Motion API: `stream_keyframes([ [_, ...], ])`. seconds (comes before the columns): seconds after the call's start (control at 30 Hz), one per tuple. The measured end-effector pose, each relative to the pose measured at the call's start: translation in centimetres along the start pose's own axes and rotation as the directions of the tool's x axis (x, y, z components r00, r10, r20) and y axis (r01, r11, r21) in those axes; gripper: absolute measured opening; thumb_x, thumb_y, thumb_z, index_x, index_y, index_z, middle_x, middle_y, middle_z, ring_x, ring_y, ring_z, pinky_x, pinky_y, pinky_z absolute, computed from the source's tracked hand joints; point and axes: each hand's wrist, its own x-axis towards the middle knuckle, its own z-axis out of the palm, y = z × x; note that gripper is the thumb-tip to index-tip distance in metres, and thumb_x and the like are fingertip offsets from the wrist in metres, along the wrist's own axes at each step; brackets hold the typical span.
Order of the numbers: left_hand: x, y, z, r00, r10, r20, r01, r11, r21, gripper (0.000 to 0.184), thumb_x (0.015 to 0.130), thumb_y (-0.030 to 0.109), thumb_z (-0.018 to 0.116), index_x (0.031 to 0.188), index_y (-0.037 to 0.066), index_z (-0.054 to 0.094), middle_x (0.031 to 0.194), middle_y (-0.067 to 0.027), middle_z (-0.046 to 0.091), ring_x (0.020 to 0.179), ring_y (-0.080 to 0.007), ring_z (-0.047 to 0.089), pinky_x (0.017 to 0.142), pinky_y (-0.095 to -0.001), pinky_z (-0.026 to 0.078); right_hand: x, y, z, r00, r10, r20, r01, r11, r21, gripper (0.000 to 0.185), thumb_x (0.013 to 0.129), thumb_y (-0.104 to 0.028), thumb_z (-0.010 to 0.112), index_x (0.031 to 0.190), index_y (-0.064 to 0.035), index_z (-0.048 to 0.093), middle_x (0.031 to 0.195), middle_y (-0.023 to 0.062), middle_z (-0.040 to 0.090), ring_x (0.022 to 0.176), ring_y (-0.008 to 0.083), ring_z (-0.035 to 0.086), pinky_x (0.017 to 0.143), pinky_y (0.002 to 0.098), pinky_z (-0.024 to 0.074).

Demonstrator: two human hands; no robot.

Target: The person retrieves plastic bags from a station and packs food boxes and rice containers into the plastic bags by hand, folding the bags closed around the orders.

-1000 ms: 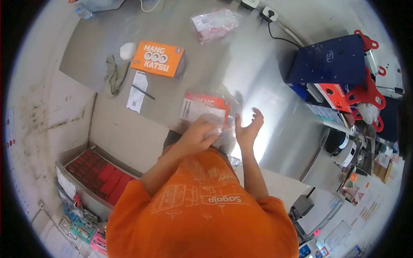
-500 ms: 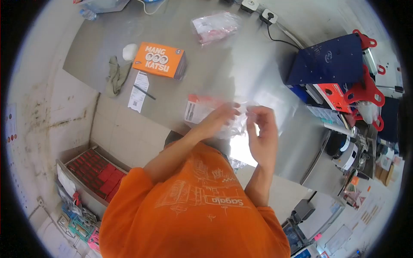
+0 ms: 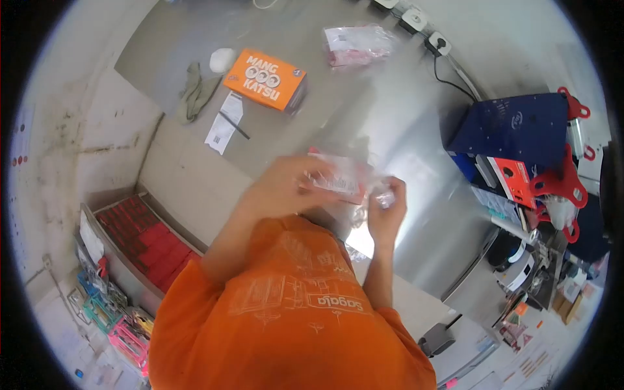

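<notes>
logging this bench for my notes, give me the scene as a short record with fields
surface: metal table
left hand: blurred, at the red-and-white packet; grip unclear
right hand: pinching clear plastic beside that packet
box: orange, printed MANG KATSU
left of box: grey-green cloth, round white item
paper: white slip, thin dark strip across it
far side: plastic-wrapped packet

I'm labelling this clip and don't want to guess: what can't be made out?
All from the head view:
Left hand: fingers, blurred by motion.
Right hand: exact grip, lost in clear plastic.
Red-and-white packet: fine print, blurred under plastic.
Orange box: contents, hidden by its sides.
Paper slip: text, too small.
White cord: both ends, cut by top edge.
</notes>
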Motion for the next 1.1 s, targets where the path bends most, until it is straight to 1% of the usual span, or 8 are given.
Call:
stream_keyframes([
  [0.23, 4.0, -9.4, 13.5, 0.960, 0.258, 0.109, -0.277, 0.932, 0.236, 0.079, 0.065, 0.033, 0.082, 0.128, 0.001, 0.046, 0.135, -0.0220, 0.043, 0.126, -0.0420, 0.040, 0.109, -0.0467, 0.031, -0.7, -3.9, -3.4, 0.916, 0.194, 0.352, -0.223, 0.974, 0.041, 0.030, 0.081, 0.000, 0.067, 0.106, -0.0037, 0.051, 0.063, -0.0022, 0.043, 0.056, 0.0066, 0.042, 0.052, 0.0231, 0.0398],
  [0.4, 4.1, -8.4, 13.9, 0.986, 0.168, -0.006, -0.167, 0.977, -0.136, 0.077, 0.075, 0.039, 0.073, 0.136, 0.002, 0.044, 0.136, -0.0191, 0.047, 0.126, -0.0406, 0.042, 0.105, -0.0481, 0.034, -1.3, 1.7, -6.6, 0.927, 0.327, -0.183, -0.269, 0.921, 0.281, 0.033, 0.081, 0.004, 0.068, 0.109, -0.0014, 0.052, 0.090, 0.0038, 0.052, 0.065, 0.0070, 0.050, 0.055, 0.0201, 0.0457],
  [0.53, 4.3, -12.4, 17.6, 0.966, 0.229, -0.118, -0.154, 0.880, 0.449, 0.067, 0.074, 0.034, 0.074, 0.129, 0.004, 0.050, 0.128, -0.0175, 0.054, 0.118, -0.0351, 0.051, 0.099, -0.0439, 0.040, -3.5, 7.2, -4.2, 0.779, 0.358, 0.515, -0.544, 0.795, 0.269, 0.032, 0.088, -0.011, 0.066, 0.117, -0.0004, 0.060, 0.110, 0.0083, 0.061, 0.095, 0.0146, 0.058, 0.084, 0.0310, 0.0489],
  [0.67, 7.1, -10.9, 15.8, 0.996, -0.027, 0.090, 0.033, 0.998, -0.061, 0.054, 0.079, 0.034, 0.069, 0.121, 0.003, 0.056, 0.110, -0.0174, 0.059, 0.099, -0.0299, 0.057, 0.085, -0.0391, 0.044, -2.1, 5.2, -2.9, 0.938, -0.003, 0.346, -0.184, 0.844, 0.504, 0.070, 0.078, -0.022, 0.078, 0.136, 0.0017, 0.045, 0.129, 0.0144, 0.054, 0.122, 0.0234, 0.048, 0.105, 0.0378, 0.0366],
  [0.73, 7.2, -11.2, 16.5, 0.999, -0.033, -0.040, 0.023, 0.976, -0.218, 0.045, 0.082, 0.032, 0.065, 0.115, 0.003, 0.059, 0.096, -0.0156, 0.062, 0.085, -0.0239, 0.060, 0.074, -0.0339, 0.047, -0.8, 7.0, -2.4, 0.958, -0.008, 0.286, -0.026, 0.993, 0.114, 0.113, 0.066, -0.025, 0.087, 0.149, 0.0004, 0.014, 0.147, 0.0189, 0.033, 0.134, 0.0292, 0.037, 0.110, 0.0410, 0.0329],
  [0.9, 6.2, -5.6, 10.9, 0.920, -0.343, 0.189, 0.386, 0.877, -0.286, 0.040, 0.083, 0.023, 0.064, 0.117, 0.003, 0.059, 0.122, -0.0168, 0.058, 0.113, -0.0303, 0.056, 0.093, -0.0372, 0.044, -0.6, 8.8, 4.5, 0.932, -0.096, 0.349, -0.075, 0.892, 0.446, 0.097, 0.069, -0.024, 0.084, 0.146, -0.0019, 0.028, 0.145, 0.0174, 0.036, 0.135, 0.0331, 0.035, 0.112, 0.0441, 0.0284],
  [1.0, 4.4, -5.2, 12.4, 0.981, 0.150, -0.126, -0.160, 0.984, -0.075, 0.044, 0.080, 0.021, 0.068, 0.119, 0.002, 0.058, 0.116, -0.0179, 0.060, 0.113, -0.0296, 0.056, 0.095, -0.0397, 0.043, -2.0, 14.0, 7.6, 0.929, -0.125, 0.347, 0.159, 0.985, -0.069, 0.068, 0.088, -0.036, 0.062, 0.142, -0.0024, 0.037, 0.135, 0.0165, 0.048, 0.134, 0.0317, 0.037, 0.109, 0.0423, 0.0315],
  [1.1, 0.9, -4.0, 11.1, 0.977, 0.210, -0.026, -0.211, 0.965, -0.158, 0.068, 0.072, 0.022, 0.078, 0.130, 0.003, 0.049, 0.126, -0.0212, 0.051, 0.120, -0.0331, 0.050, 0.101, -0.0410, 0.040, 0.3, 7.6, 7.0, 0.571, 0.379, 0.728, 0.513, 0.528, -0.677, 0.064, 0.095, -0.044, 0.042, 0.143, -0.0026, 0.036, 0.136, 0.0190, 0.045, 0.132, 0.0306, 0.038, 0.108, 0.0419, 0.0313],
])
